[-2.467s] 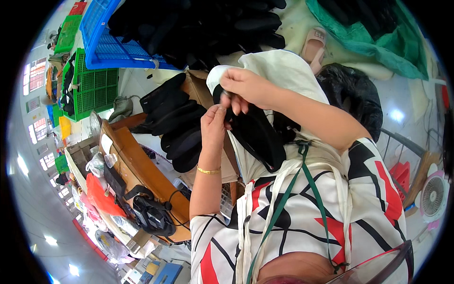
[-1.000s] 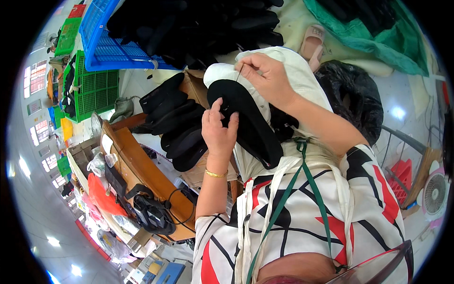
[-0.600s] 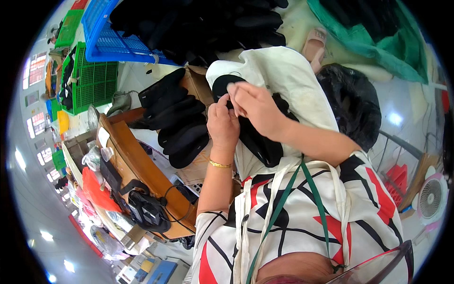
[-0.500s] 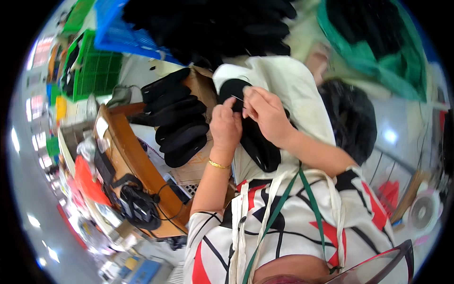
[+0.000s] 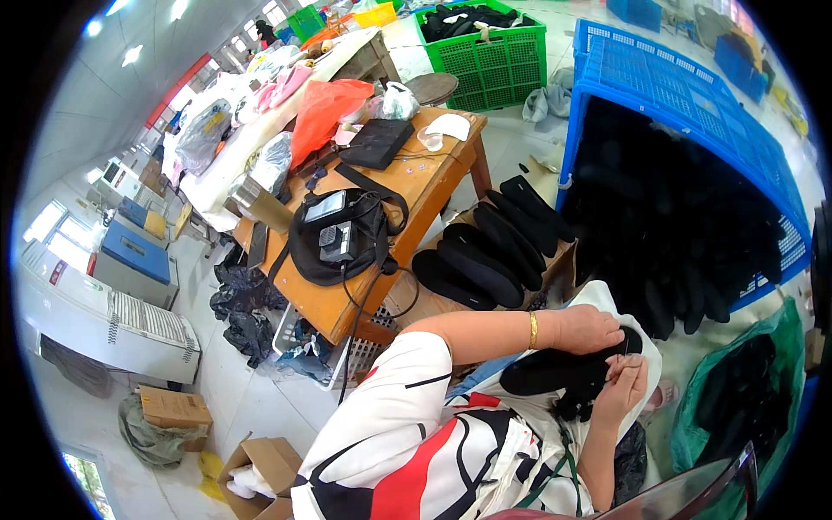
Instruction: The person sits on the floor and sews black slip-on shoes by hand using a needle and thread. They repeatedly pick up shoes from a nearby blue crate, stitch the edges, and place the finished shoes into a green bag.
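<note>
Over my lap lies a white cloth (image 5: 652,355), with a black sock-like piece (image 5: 546,371) on it, its rounded end toward my hands. My left hand (image 5: 591,329), a gold bracelet at its wrist, is closed on the far edge of that piece. Just nearer, my right hand (image 5: 626,378) is closed in a pinch by the rounded end, where a thin needle shows faintly between the two hands. The fingertips of the left hand are partly hidden. Several similar black pieces (image 5: 479,263) lie in a row on a cardboard box left of my hands.
A tipped blue crate (image 5: 693,82) spills black pieces ahead. At right stands a green sack (image 5: 693,407) with more. A wooden table (image 5: 416,186) at left bears a black bag (image 5: 325,251) with cables. Farther off is a green crate (image 5: 485,69).
My view has swung to the left, so hands and lap now appear lower right and the table fuller. Both hands stay together at the black piece's rounded end.
</note>
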Available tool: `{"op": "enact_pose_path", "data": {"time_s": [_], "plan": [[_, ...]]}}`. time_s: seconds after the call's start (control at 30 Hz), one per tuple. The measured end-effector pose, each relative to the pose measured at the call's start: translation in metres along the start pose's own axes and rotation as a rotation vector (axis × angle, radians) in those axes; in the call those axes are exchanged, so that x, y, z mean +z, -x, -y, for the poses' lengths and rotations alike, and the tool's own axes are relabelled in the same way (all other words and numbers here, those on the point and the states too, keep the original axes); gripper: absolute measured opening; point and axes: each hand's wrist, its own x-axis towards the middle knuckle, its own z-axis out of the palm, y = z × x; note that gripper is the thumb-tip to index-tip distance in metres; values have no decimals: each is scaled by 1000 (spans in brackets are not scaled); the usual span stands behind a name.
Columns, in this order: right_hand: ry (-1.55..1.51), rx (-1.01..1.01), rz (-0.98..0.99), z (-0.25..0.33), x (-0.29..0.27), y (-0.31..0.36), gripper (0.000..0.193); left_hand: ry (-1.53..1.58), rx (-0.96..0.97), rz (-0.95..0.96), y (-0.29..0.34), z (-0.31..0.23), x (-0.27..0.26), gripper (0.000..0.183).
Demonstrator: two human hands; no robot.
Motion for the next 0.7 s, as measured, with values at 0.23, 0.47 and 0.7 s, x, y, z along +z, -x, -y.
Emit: {"op": "enact_pose_path", "data": {"time_s": [0.23, 0.47, 0.7], "plan": [[104, 188, 14, -1, -9, 57, 27, 136, 100, 236, 25, -28, 36, 14], [498, 79, 161, 11, -15, 63, 22, 414, -198, 350, 19, -52, 63, 11], [826, -363, -107, 20, -67, 33, 4, 496, -132, 238, 16, -33, 30, 43]]}}
